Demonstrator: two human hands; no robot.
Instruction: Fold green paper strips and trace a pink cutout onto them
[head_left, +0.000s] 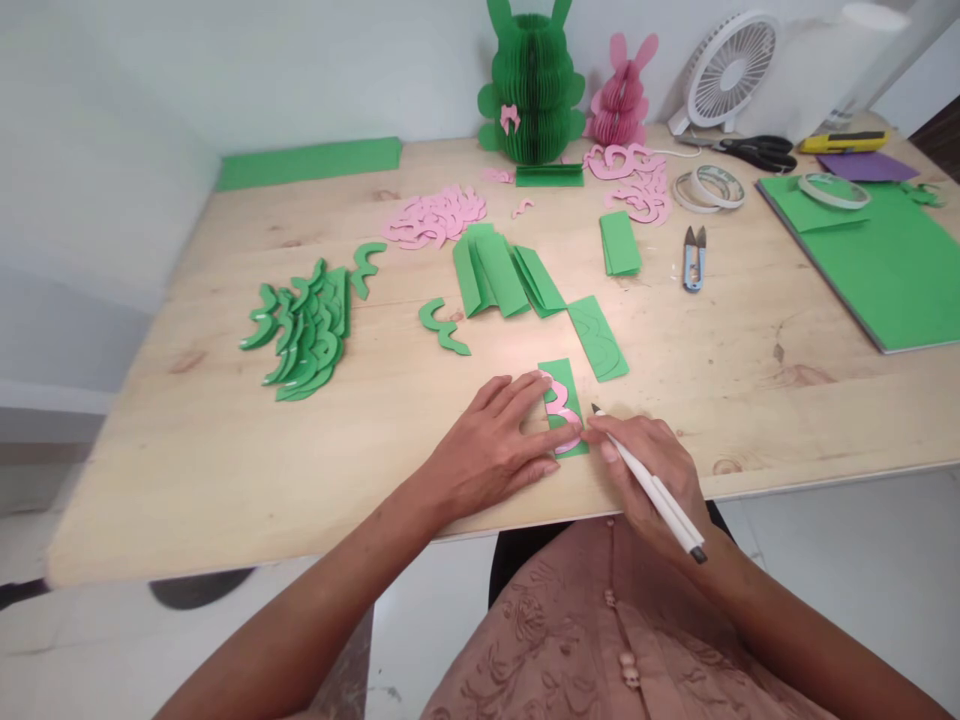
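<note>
On a pale wooden tabletop (pixel 187 480), green scalloped paper cutouts (pixel 307 340) lie heaped; the spread left hand (pixel 499 435) presses a wavy pink paper template (pixel 557 398) onto a green paper rectangle (pixel 568 376) near the front edge; the right hand (pixel 651 455) pinches a slim white pen (pixel 671 510).

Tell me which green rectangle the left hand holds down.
The left hand holds the green rectangle beneath the pink cutout; the outlined rectangle and folded pieces lie untouched.

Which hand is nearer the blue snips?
Right: the right hand, holding the pen, is on the near side of the snips; the left hand is farther left, touching a pink cutout.
</note>
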